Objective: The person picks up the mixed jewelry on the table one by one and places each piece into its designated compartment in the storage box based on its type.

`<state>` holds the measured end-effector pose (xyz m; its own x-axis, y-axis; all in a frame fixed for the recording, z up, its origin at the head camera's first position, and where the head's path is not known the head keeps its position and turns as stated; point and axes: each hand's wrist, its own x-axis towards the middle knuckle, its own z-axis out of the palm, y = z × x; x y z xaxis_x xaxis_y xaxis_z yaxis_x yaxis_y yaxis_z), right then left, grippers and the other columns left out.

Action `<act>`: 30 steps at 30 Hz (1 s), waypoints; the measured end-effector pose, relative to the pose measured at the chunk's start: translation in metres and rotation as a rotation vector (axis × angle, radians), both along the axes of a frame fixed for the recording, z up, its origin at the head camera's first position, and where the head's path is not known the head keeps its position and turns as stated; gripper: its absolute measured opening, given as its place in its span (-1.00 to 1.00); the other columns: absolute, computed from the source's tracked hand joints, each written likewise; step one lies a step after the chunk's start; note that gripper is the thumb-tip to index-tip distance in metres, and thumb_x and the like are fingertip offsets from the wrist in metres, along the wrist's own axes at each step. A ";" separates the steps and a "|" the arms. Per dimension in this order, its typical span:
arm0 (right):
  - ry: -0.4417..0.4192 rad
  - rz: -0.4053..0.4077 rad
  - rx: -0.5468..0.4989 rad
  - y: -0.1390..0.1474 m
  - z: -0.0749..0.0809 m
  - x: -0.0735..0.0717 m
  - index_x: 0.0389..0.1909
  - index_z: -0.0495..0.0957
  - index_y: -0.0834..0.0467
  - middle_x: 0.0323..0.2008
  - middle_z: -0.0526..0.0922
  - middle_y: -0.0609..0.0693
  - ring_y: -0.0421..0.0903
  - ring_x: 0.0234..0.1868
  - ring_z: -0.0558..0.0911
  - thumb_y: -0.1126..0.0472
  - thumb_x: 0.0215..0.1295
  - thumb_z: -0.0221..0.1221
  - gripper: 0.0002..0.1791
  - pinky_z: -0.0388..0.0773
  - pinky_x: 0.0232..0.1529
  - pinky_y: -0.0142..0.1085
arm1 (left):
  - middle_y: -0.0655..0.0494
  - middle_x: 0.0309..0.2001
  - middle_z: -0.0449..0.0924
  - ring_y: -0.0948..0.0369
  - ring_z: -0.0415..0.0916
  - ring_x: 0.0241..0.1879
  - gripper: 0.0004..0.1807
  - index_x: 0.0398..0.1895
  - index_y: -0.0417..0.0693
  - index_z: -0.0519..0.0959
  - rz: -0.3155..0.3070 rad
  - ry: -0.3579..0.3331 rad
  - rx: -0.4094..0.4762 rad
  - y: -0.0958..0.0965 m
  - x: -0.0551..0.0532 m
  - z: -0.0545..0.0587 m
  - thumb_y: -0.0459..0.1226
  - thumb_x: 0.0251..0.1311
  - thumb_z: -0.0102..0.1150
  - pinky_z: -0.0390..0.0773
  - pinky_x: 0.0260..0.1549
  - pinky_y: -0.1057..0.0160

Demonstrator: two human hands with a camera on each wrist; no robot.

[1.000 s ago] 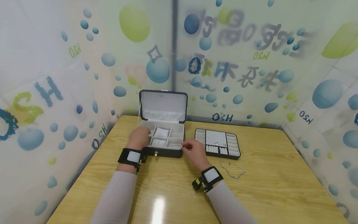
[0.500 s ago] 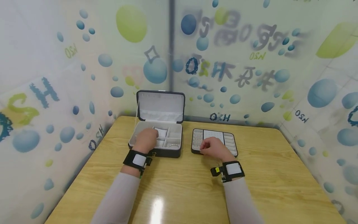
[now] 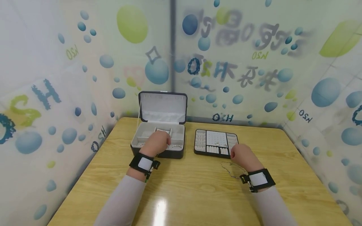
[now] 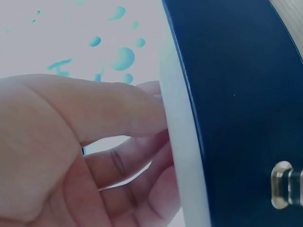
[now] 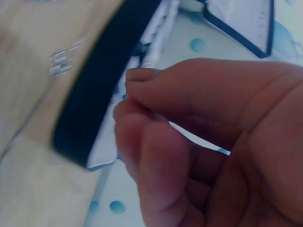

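Observation:
My left hand (image 3: 156, 143) reaches into the open jewelry box (image 3: 173, 153), over its front middle compartment. In the left wrist view, the thumb (image 4: 118, 109) and bent fingers pass behind the box's front wall, which hides their tips and anything between them. A silver bangle (image 3: 176, 146) lies in the front right compartment and another bangle (image 3: 140, 144) in the front left one. A white cushion (image 3: 163, 130) shows behind the hand. By the jewelry tray's (image 3: 199, 140) right front corner hovers my right hand (image 3: 244, 156), loosely curled and seemingly holding nothing. Near it, a chain necklace (image 3: 230, 169) lies on the table.
The box lid (image 3: 163, 108) stands raised against the back, with a ribbon at its left. Small earrings (image 3: 217, 143) sit on the tray's middle panel. Everything rests on a wooden table (image 3: 195, 194), enclosed by patterned walls (image 3: 220, 62).
My right hand has left the box's front right side and moved right, past the tray to near the necklace. My left hand has shifted right from the box's left compartments to the middle.

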<state>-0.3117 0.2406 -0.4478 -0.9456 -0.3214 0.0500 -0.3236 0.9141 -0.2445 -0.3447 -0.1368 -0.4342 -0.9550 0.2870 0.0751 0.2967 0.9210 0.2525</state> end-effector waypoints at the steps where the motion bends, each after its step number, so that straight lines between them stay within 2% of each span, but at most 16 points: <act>1: 0.003 -0.001 0.016 0.002 -0.003 0.001 -0.78 0.31 0.05 -0.69 0.18 -0.14 -0.16 -0.58 0.20 0.54 0.12 0.14 -0.56 0.18 -0.48 -0.31 | 0.10 -0.29 0.78 0.17 0.63 -0.29 -0.75 -0.36 -0.03 0.80 -0.010 -0.006 0.008 0.000 0.000 0.000 -0.51 0.25 0.21 0.69 -0.15 0.11; 5: -0.012 0.005 0.054 0.009 -0.010 0.006 -0.79 0.36 0.06 -0.70 0.21 -0.15 -0.17 -0.58 0.21 0.55 0.13 0.17 -0.55 0.18 -0.50 -0.32 | 0.11 -0.32 0.76 0.18 0.60 -0.31 -0.74 -0.40 -0.03 0.79 -0.028 -0.020 0.037 -0.002 0.001 0.001 -0.51 0.23 0.20 0.68 -0.17 0.11; 9: -0.028 0.006 0.047 0.012 -0.015 0.005 -0.81 0.37 0.06 -0.71 0.19 -0.15 -0.17 -0.59 0.19 0.56 0.11 0.17 -0.55 0.16 -0.51 -0.32 | 0.11 -0.29 0.77 0.18 0.60 -0.30 -0.75 -0.38 -0.02 0.80 -0.024 -0.033 0.047 -0.002 0.003 0.005 -0.50 0.25 0.21 0.68 -0.16 0.11; 11: -0.020 -0.004 0.046 0.013 -0.016 0.005 -0.80 0.41 0.06 -0.71 0.25 -0.15 -0.17 -0.60 0.23 0.54 0.11 0.20 -0.57 0.19 -0.52 -0.32 | 0.10 -0.27 0.78 0.18 0.61 -0.29 -0.74 -0.36 -0.02 0.81 -0.024 -0.042 0.052 -0.002 0.004 0.006 -0.50 0.26 0.20 0.69 -0.16 0.11; 19: -0.029 -0.110 0.134 0.018 -0.029 -0.003 -0.77 0.44 0.11 -0.71 0.41 -0.08 -0.13 -0.62 0.36 0.46 0.18 0.23 -0.62 0.23 -0.57 -0.31 | 0.09 -0.25 0.78 0.19 0.61 -0.28 -0.72 -0.32 -0.05 0.81 -0.042 -0.048 0.050 0.000 0.004 0.006 -0.52 0.26 0.17 0.68 -0.16 0.12; 25: -0.085 -0.155 0.201 0.017 -0.031 -0.003 -0.61 0.53 0.18 -0.59 0.51 0.00 -0.07 -0.55 0.45 0.41 0.31 0.21 -0.73 0.34 -0.53 -0.26 | 0.07 -0.25 0.79 0.17 0.63 -0.26 -0.73 -0.29 -0.10 0.82 -0.058 -0.036 0.058 0.002 0.004 0.006 -0.54 0.23 0.16 0.70 -0.12 0.10; 30: -0.131 -0.147 0.245 0.013 -0.025 0.001 -0.45 0.61 0.24 -0.49 0.59 0.05 -0.04 -0.48 0.49 0.41 0.30 0.23 -0.88 0.46 -0.48 -0.19 | 0.10 -0.29 0.77 0.20 0.61 -0.29 -0.73 -0.33 -0.09 0.81 -0.073 -0.022 0.062 0.002 0.003 0.005 -0.53 0.22 0.16 0.69 -0.14 0.12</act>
